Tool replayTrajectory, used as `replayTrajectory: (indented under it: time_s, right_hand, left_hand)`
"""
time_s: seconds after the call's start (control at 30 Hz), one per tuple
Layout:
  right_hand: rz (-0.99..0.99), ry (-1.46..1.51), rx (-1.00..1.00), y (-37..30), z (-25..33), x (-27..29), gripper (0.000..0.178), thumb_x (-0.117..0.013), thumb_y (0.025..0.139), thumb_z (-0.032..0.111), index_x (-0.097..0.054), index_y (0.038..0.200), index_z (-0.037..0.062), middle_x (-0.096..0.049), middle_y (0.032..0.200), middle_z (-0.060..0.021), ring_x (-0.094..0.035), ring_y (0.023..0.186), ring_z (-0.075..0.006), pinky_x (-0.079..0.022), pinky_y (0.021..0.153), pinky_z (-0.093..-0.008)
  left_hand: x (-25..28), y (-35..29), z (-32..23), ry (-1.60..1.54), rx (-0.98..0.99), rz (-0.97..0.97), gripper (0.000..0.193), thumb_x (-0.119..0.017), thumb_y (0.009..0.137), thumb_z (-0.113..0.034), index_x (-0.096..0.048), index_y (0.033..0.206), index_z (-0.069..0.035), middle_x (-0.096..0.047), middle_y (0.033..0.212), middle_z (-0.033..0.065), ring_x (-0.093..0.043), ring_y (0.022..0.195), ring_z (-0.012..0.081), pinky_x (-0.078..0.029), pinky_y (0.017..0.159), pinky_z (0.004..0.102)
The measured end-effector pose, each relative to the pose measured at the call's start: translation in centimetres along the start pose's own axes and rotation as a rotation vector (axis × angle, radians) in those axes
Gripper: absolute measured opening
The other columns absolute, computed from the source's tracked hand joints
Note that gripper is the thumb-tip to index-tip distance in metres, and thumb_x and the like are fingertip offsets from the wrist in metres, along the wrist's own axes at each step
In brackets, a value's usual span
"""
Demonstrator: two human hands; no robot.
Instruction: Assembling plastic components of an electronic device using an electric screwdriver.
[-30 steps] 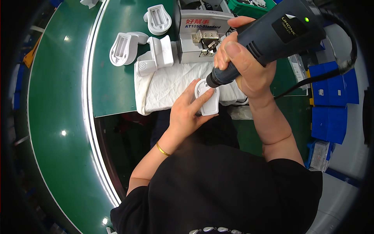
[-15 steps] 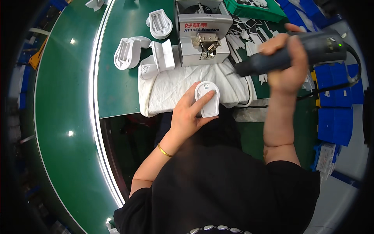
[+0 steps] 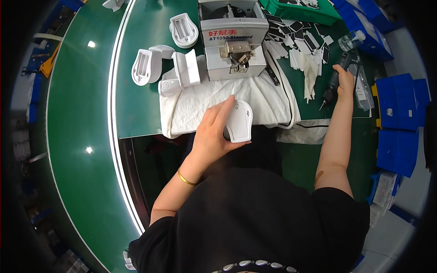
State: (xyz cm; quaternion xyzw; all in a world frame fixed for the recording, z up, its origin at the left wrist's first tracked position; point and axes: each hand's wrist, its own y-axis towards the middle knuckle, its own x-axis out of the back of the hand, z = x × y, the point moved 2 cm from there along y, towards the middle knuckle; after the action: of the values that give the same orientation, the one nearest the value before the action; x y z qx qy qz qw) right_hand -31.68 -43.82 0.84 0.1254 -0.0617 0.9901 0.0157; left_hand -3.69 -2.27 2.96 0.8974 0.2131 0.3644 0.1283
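Note:
My left hand point(image 3: 211, 134) grips a white plastic housing point(image 3: 240, 123) by its sides, over the near edge of the white cloth point(image 3: 266, 102). A recessed panel and a small screw hole show on the housing's upturned face. Far to the right, my right hand point(image 3: 345, 82) is wrapped round a black electric screwdriver point(image 3: 333, 85), which lies low over the green table with its bit pointing toward me. Left of the cloth's middle lies a white plastic part with a round perforated patch point(image 3: 171, 85).
A grey bench machine point(image 3: 234, 41) stands behind the cloth. Two more white housings point(image 3: 184, 30) lie at the left. Black and white strips point(image 3: 302, 45) are scattered at the right, near a green crate point(image 3: 300, 11), a clear jar point(image 3: 348, 42) and blue bins point(image 3: 403, 104).
My right hand has carried the screwdriver away from the housing, to the right and down toward the table. My left thumb has left the housing's face and now sits at its near edge.

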Motion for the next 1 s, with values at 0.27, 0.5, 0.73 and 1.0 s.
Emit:
replayTrajectory:
  time_s: [0.27, 0.5, 0.73, 1.0]
  right_hand:
    - [-0.372, -0.307, 0.531, -1.8, -0.2, 2.3, 0.040, -0.076, 0.087, 0.017, -0.064, 0.120, -0.0030, -0.068, 0.109, -0.0107, -0.065, 0.097, -0.0161, -0.051, 0.086, -0.0263]
    - [1.209, 0.126, 0.415, -25.3, 4.4, -7.7, 0.073, -0.088, 0.069, 0.004, -0.055, 0.134, 0.0002, -0.061, 0.130, -0.0105, -0.055, 0.125, -0.0222, -0.044, 0.107, -0.0370]
    - [1.207, 0.153, 0.010, -31.5, 5.9, -10.9, 0.064, -0.085, 0.072, 0.002, -0.052, 0.127, 0.0026, -0.062, 0.112, -0.0030, -0.060, 0.106, -0.0121, -0.049, 0.092, -0.0295]
    - [1.315, 0.170, 0.123, -34.5, 9.0, -15.8, 0.060, -0.081, 0.079, 0.002, -0.053, 0.131, -0.0014, -0.063, 0.116, -0.0062, -0.062, 0.108, -0.0154, -0.050, 0.096, -0.0321]
  left_hand:
    - [-0.2, 0.5, -0.2, -0.122, 0.070, 0.000, 0.117, -0.097, 0.054, -0.023, -0.035, 0.150, -0.001, -0.057, 0.124, 0.0176, -0.058, 0.109, 0.0349, -0.049, 0.097, 0.0411]
    - [0.8, -0.3, -0.9, -0.602, 0.199, -0.135, 0.136, -0.098, 0.057, -0.020, -0.009, 0.158, 0.000, -0.031, 0.155, 0.0190, -0.040, 0.140, 0.0315, -0.036, 0.114, 0.0455]
    - [7.6, 0.3, -3.7, 0.016, -0.024, -0.181, 0.088, -0.085, 0.071, -0.009, -0.042, 0.148, -0.004, -0.038, 0.153, 0.0208, -0.047, 0.135, 0.0341, -0.042, 0.109, 0.0456]
    - [12.5, -1.5, -3.6, 0.252, -0.085, -0.094, 0.067, -0.075, 0.063, 0.005, -0.060, 0.128, -0.003, -0.063, 0.128, 0.0133, -0.062, 0.114, 0.0348, -0.053, 0.094, 0.0417]
